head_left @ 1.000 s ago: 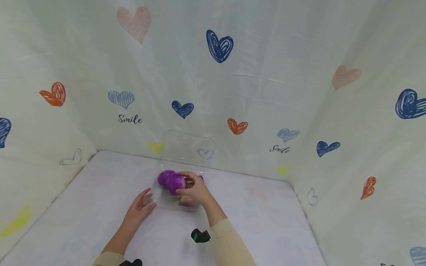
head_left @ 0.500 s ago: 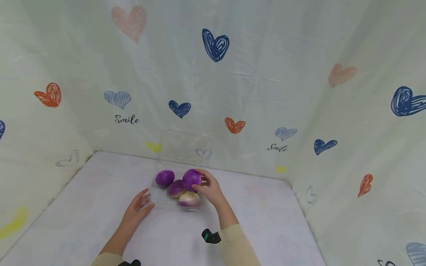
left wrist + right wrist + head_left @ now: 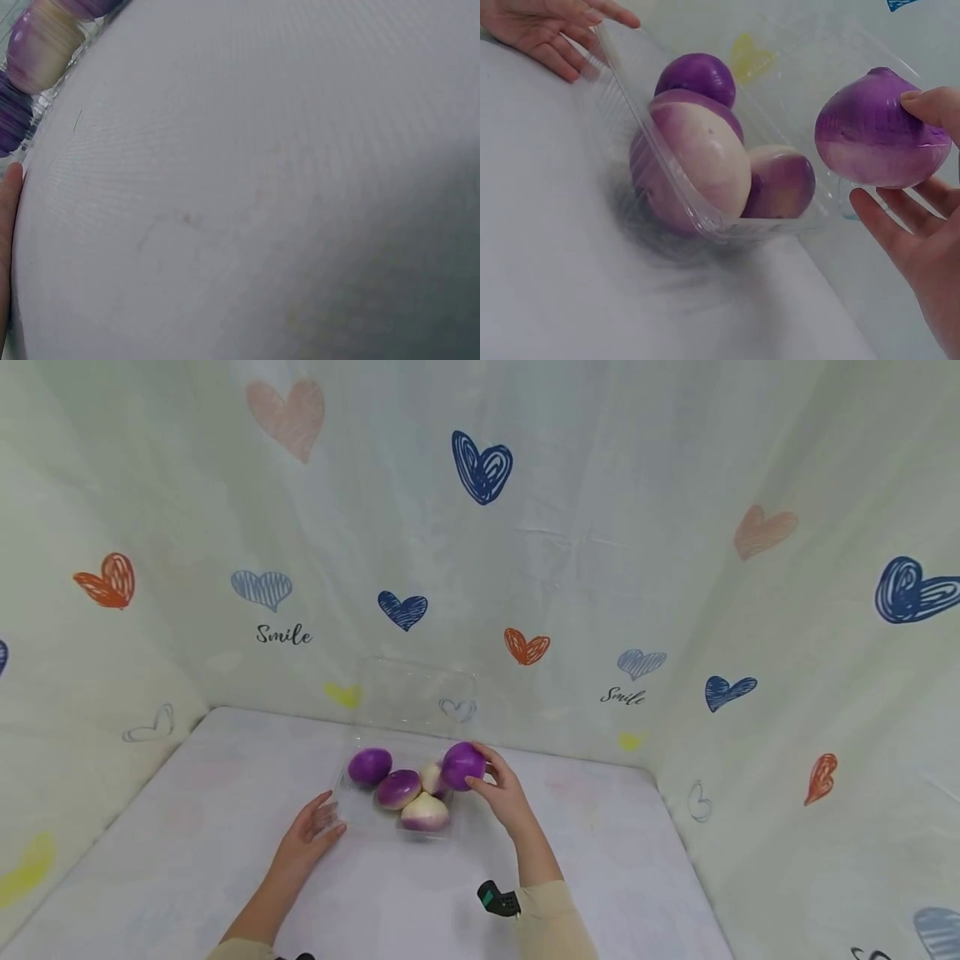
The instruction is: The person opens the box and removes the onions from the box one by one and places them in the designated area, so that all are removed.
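A person's right grip [image 3: 506,787] is pinching a purple bulb [image 3: 462,766] near the right edge of an open clear box [image 3: 362,812]. Four more bulbs [image 3: 398,790] are lying inside; the left grip [image 3: 304,837] is resting, spread, by the box's left side.

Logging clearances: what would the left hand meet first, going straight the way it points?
The left hand would probably meet the clear container first, at its left side; whether they touch is hard to tell.

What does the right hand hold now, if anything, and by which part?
A purple-topped bulb; the fingers of the right hand hold it by its side.
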{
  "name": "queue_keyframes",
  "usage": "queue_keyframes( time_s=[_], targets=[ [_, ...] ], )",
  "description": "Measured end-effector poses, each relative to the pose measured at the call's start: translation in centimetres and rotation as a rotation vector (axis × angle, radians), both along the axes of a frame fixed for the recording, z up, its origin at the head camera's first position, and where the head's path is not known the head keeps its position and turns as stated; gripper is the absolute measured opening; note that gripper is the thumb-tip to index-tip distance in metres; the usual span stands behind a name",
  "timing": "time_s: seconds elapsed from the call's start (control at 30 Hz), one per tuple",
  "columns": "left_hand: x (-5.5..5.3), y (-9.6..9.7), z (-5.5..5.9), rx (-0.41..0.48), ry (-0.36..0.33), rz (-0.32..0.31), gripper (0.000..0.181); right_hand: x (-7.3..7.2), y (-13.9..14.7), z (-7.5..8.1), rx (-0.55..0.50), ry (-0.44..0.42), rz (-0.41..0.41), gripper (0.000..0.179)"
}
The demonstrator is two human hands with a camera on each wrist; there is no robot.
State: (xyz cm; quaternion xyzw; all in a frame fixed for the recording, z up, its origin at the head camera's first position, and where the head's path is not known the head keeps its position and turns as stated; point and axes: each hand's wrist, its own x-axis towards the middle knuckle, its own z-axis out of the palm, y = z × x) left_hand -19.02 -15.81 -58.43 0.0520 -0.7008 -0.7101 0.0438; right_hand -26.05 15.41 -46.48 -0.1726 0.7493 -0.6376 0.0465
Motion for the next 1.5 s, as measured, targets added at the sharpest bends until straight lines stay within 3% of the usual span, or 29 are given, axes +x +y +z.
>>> queue_keyframes(
  time_s=[0.4, 0.63, 0.73, 1.0, 1.27, 1.5],
  targets=[
    [0.3, 0.1, -0.1, 0.003, 0.014, 0.012, 0.070, -0.2, 2.7, -1.7, -0.093, -0.088, -0.128, 0.054],
    [0.1, 0.4, -0.1, 0.022, 0.029, 0.012, 0.068, -2.1, 4.6, -6.1, -0.083, -0.108, -0.220, 0.057],
    [0.0, 0.5, -0.3, 0.015, 0.041, 0.017, 0.068, -2.1, 5.0, -6.7, -0.083, -0.102, -0.245, 0.057],
    [0.1, 0.2, -0.5, -0.028, 0.024, 0.031, 0.070, -2.3, 4.5, -7.5, -0.117, -0.099, -0.219, 0.054],
    [0.0, 0.0, -0.3, -0.033, -0.006, 0.013, 0.070, -3.8, 4.1, -10.6, -0.026, -0.109, -0.265, 0.055],
    [0.0, -0.1, -0.2, -0.041, -0.004, 0.012, 0.070, -4.2, 3.5, -11.1, -0.003, -0.092, -0.280, 0.054]
  ],
)
